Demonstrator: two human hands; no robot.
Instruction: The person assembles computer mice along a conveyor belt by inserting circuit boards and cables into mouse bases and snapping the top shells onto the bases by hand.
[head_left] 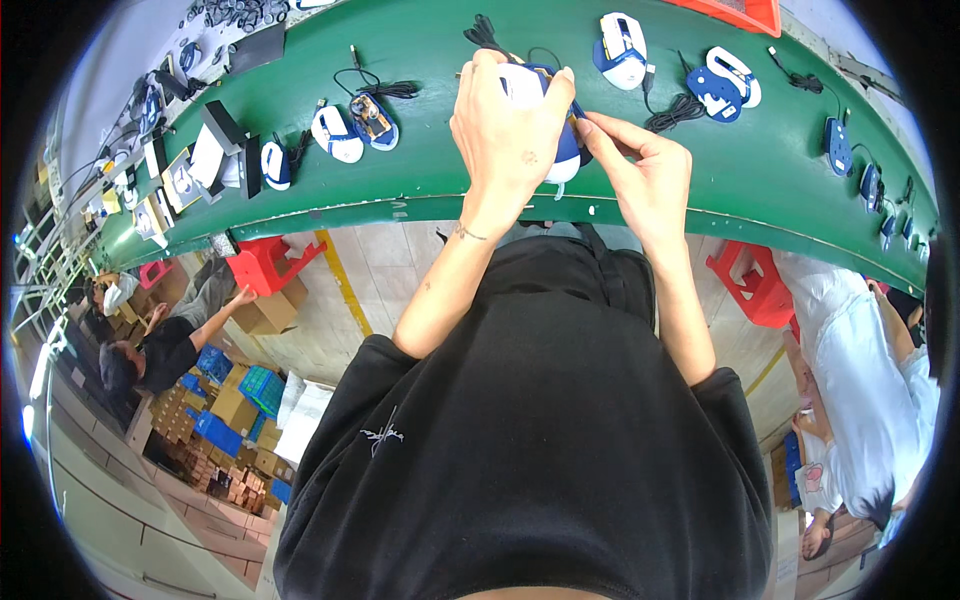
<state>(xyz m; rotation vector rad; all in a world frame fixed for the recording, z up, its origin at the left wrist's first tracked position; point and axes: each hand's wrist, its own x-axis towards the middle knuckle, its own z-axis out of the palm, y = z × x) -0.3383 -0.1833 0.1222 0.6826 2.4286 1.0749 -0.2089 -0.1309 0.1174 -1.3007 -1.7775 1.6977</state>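
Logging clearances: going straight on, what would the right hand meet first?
Likely the blue-and-white plastic mouse in the left hand; whether the right hand touches it now is unclear.

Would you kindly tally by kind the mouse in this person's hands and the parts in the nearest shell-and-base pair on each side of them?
Held mouse: 1
White shells, one left, one right: 2
Bases, one left, one right: 2
Total: 5
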